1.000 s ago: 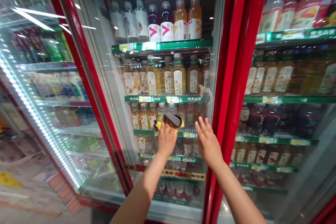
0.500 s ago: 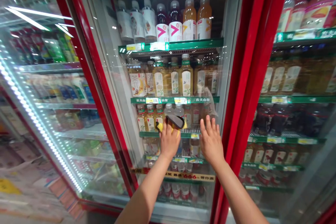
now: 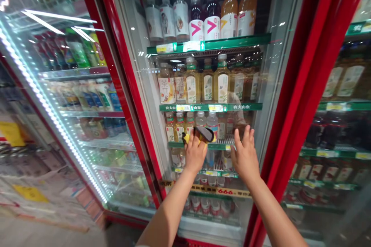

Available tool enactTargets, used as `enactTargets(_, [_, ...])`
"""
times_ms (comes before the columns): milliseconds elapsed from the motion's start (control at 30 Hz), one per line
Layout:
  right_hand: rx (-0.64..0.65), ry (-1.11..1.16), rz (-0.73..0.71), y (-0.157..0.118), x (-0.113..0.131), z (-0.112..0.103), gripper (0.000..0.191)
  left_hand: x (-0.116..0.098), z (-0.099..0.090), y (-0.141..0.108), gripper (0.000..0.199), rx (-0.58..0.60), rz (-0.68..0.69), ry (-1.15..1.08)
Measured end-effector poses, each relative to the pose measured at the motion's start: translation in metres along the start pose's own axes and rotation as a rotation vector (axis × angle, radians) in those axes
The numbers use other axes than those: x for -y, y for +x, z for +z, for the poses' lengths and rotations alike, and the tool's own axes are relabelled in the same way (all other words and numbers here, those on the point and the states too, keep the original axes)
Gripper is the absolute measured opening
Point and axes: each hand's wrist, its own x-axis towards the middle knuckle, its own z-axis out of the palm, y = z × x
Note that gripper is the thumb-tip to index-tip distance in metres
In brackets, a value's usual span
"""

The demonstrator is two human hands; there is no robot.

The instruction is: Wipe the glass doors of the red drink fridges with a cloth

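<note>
My left hand (image 3: 196,152) holds a yellow and black object with a dark grey oval face (image 3: 204,134), in front of the glass door of a drinks fridge. To its right, my right hand (image 3: 245,156) is raised with its fingers apart and nothing in them, near the glass. Whether it touches the glass I cannot tell. Behind the glass stand a purple drink bottle (image 3: 211,15), an orange drink bottle (image 3: 247,11) and a tea bottle with a white label (image 3: 222,81), among several others on shelves.
Red door frames (image 3: 298,85) run down both sides of the fridge. Another fridge with drinks stands at the right. At the left are lit shelves (image 3: 87,114) with bottles, and a low stack of goods with a yellow sign (image 3: 29,193).
The view has shifted left, so the fridge appears further right. My right hand's thumb and fingers have spread a little. My left hand still holds the yellow and black object.
</note>
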Motion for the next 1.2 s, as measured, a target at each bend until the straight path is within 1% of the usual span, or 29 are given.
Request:
enactTargets(67, [-0.017, 0.002, 0.012, 0.004, 0.012, 0.003, 0.099, -0.002, -0.001, 0.001, 0.015, 0.068, 0.115, -0.018])
enactTargets(133, [-0.033, -0.007, 0.031, 0.007, 0.022, 0.005, 0.102, 0.007, -0.007, 0.018, 0.013, 0.055, 0.139, -0.032])
enactTargets(200, [-0.046, -0.017, 0.048, 0.008, 0.027, 0.007, 0.104, 0.028, -0.016, 0.038, 0.014, -0.028, 0.065, -0.042])
enactTargets(267, [-0.049, -0.019, 0.056, 0.008, 0.028, 0.009, 0.103, 0.053, -0.022, 0.046, 0.019, -0.127, -0.067, -0.042])
enactTargets(333, [-0.051, -0.015, 0.060, 0.005, 0.029, 0.009, 0.101, 0.071, -0.021, 0.035, 0.022, -0.189, -0.194, -0.031])
enactTargets(367, [-0.055, -0.011, 0.058, 0.004, 0.031, 0.010, 0.100, 0.076, -0.019, 0.023, 0.023, -0.197, -0.242, -0.024])
enactTargets(400, [-0.059, -0.009, 0.053, 0.003, 0.033, 0.011, 0.098, 0.077, -0.015, 0.010, 0.023, -0.183, -0.255, -0.018])
enactTargets(433, [-0.064, -0.006, 0.041, 0.002, 0.036, 0.012, 0.097, 0.075, -0.011, -0.002, 0.024, -0.152, -0.240, -0.016])
enactTargets(500, [-0.067, 0.003, -0.012, 0.003, 0.046, 0.014, 0.096, 0.067, -0.005, -0.020, 0.031, -0.065, -0.149, -0.024])
enactTargets(567, [-0.056, 0.021, -0.092, 0.006, 0.059, 0.018, 0.095, 0.063, -0.005, -0.020, 0.033, 0.002, -0.046, -0.031])
enactTargets(633, [-0.041, 0.043, -0.158, 0.010, 0.074, 0.024, 0.095, 0.070, -0.011, -0.007, 0.031, 0.016, -0.007, -0.037])
enactTargets(700, [-0.029, 0.059, -0.187, 0.013, 0.087, 0.029, 0.094, 0.089, -0.021, 0.007, 0.028, -0.024, -0.077, -0.037])
enactTargets(767, [-0.022, 0.068, -0.194, 0.015, 0.098, 0.034, 0.092, 0.110, -0.027, 0.011, 0.026, -0.090, -0.221, -0.024])
enactTargets(833, [-0.014, 0.075, -0.199, 0.014, 0.107, 0.038, 0.091, 0.127, -0.026, -0.001, 0.025, -0.140, -0.338, 0.003])
enactTargets(867, [-0.010, 0.077, -0.201, 0.013, 0.110, 0.039, 0.091, 0.131, -0.024, -0.011, 0.026, -0.144, -0.356, 0.018])
enactTargets(900, [-0.006, 0.079, -0.206, 0.012, 0.113, 0.040, 0.091, 0.133, -0.021, -0.021, 0.027, -0.132, -0.341, 0.031])
enactTargets(967, [0.002, 0.082, -0.219, 0.012, 0.119, 0.042, 0.090, 0.132, -0.016, -0.039, 0.031, -0.079, -0.251, 0.058])
enactTargets(1033, [0.009, 0.087, -0.232, 0.014, 0.126, 0.043, 0.090, 0.131, -0.016, -0.043, 0.031, -0.024, -0.152, 0.083])
enactTargets(1067, [0.013, 0.091, -0.238, 0.017, 0.129, 0.044, 0.090, 0.132, -0.019, -0.039, 0.028, -0.003, -0.115, 0.095])
enactTargets(1133, [0.014, 0.103, -0.248, 0.022, 0.137, 0.046, 0.089, 0.139, -0.029, -0.023, 0.022, 0.020, -0.076, 0.118])
enactTargets(1200, [0.008, 0.112, -0.256, 0.026, 0.143, 0.049, 0.089, 0.149, -0.040, -0.008, 0.022, 0.014, -0.101, 0.142])
